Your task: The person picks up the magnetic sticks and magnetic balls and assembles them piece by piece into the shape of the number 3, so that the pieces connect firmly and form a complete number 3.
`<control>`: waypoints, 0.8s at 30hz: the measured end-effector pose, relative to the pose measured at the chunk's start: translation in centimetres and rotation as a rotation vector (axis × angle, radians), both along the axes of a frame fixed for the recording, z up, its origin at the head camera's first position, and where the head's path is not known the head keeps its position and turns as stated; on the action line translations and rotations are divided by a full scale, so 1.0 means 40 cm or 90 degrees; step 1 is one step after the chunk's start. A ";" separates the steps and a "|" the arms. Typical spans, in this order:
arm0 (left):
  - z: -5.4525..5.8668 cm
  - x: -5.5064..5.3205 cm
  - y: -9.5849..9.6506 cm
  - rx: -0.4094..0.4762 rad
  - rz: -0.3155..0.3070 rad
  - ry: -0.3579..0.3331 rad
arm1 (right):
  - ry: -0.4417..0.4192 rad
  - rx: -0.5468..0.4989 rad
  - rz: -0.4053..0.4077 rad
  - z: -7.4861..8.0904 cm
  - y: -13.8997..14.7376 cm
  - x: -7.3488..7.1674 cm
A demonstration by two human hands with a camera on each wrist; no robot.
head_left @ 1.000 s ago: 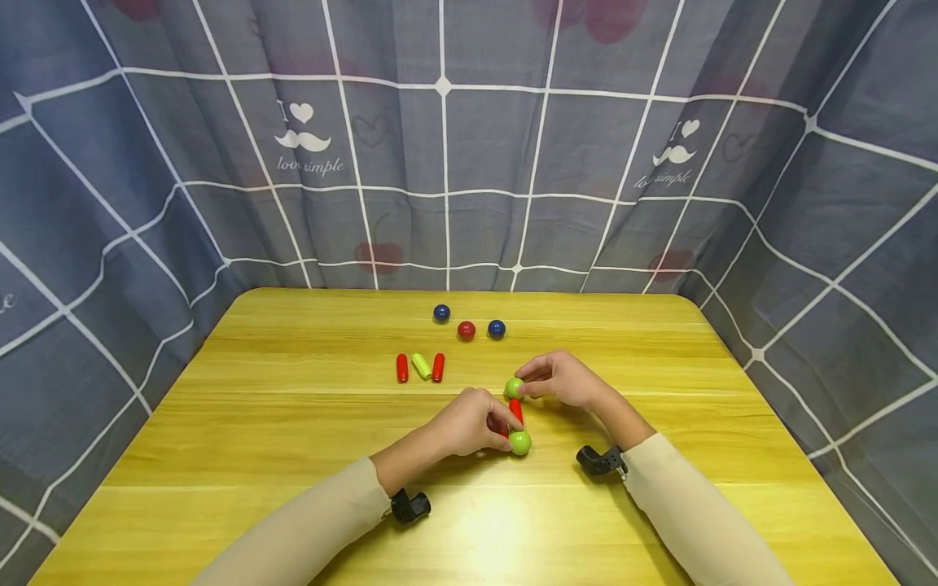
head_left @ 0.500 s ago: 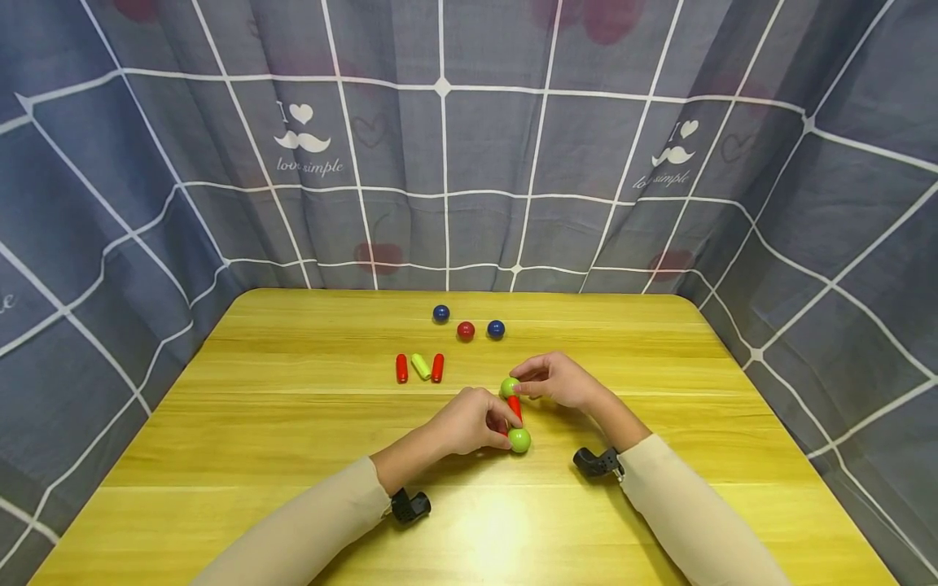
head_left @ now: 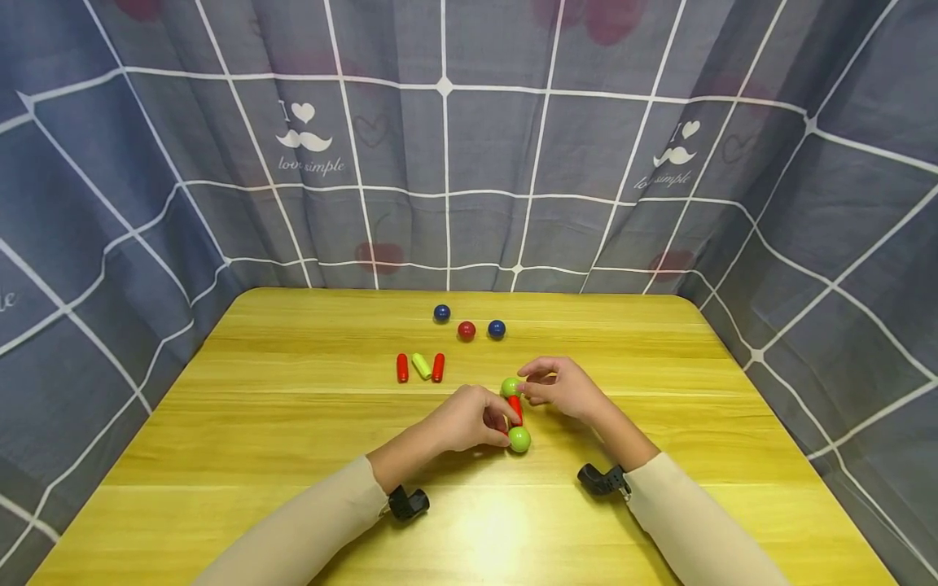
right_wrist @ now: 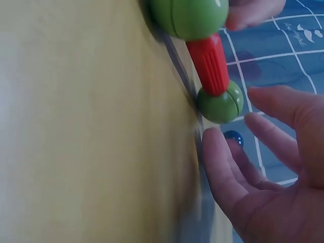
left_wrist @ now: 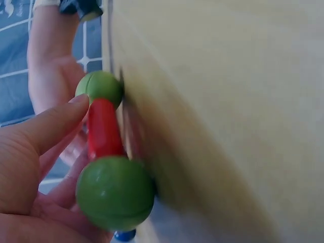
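Observation:
Two green balls, a front one (head_left: 519,439) and a back one (head_left: 511,388), stand joined end to end by a ribbed red rod (right_wrist: 210,63) low over the wooden table (head_left: 308,480). My left hand (head_left: 469,419) pinches this ball-and-rod piece at the front ball, its index finger curled over beside the rod. A bit of red also shows between index finger and thumb, mostly hidden by the hand. My right hand (head_left: 564,387) is at the back ball; in the right wrist view its fingers are spread around that ball with gaps between.
Behind the hands lie two blue balls, left (head_left: 442,313) and right (head_left: 497,330), with a red ball (head_left: 466,330) between. Two red rods, left (head_left: 402,368) and right (head_left: 438,367), flank a yellow-green rod (head_left: 421,366). A grey checked curtain (head_left: 484,163) encloses the table.
The back ball first shifted slightly left with the right hand. The right fingers have since loosened from it and drawn a little to the right. The left hand has hardly moved.

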State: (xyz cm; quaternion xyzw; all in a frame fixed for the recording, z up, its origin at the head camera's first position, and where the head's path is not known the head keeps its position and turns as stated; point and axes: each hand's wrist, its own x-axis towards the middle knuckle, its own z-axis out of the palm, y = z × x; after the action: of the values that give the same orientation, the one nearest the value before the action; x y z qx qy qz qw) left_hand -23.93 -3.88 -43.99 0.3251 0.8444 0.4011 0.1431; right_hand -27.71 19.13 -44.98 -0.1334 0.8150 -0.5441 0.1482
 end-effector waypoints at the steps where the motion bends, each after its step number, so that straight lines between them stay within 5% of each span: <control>1: 0.000 -0.004 -0.004 -0.001 0.002 0.001 | -0.003 -0.003 -0.009 -0.001 0.000 0.005; 9: 0.014 -0.038 -0.072 0.002 0.072 0.026 | -0.039 -0.031 -0.050 -0.010 -0.007 0.040; 24: 0.036 -0.141 -0.277 -0.093 0.310 0.063 | -0.090 -0.059 -0.019 -0.006 -0.016 0.087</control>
State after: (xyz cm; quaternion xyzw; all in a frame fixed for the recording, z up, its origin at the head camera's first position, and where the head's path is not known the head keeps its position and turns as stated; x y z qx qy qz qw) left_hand -29.55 -14.94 -42.54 0.1201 0.9306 0.3451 0.0235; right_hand -24.23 18.48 -45.23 -0.0896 0.7784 -0.5913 0.1908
